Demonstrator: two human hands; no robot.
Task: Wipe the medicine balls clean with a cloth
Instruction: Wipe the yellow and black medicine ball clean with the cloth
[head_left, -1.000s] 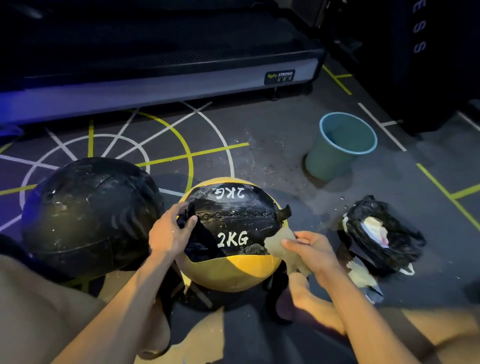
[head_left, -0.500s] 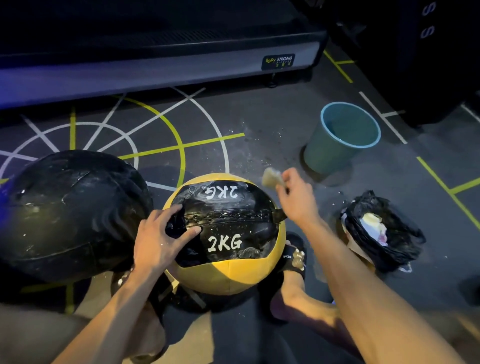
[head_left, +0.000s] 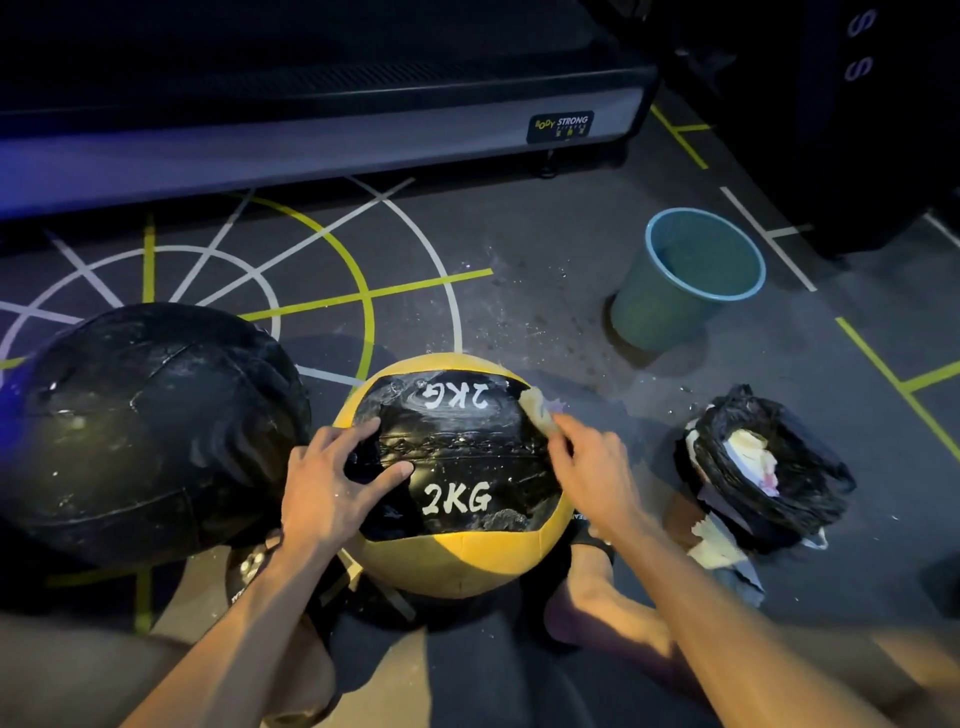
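1. Two medicine balls on the marked floor: one large black ball (head_left: 148, 431) at left, one smaller yellow-and-black ball (head_left: 457, 478) marked "2KG" twice, just beside it.
2. One teal bucket (head_left: 685, 280), upright, well apart at right.
3. One black bag (head_left: 769, 467) holding crumpled scraps.
4. Two hands: left hand (head_left: 332, 488) spread flat on the 2KG ball; right hand (head_left: 597, 478) pinches one pale cloth (head_left: 535, 408) against its upper right.

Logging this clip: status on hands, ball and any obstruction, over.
Left hand open, steadying the yellow-and-black 2KG medicine ball. Right hand presses the pale cloth on its upper right side. Nothing blocking; larger black medicine ball waits alongside.
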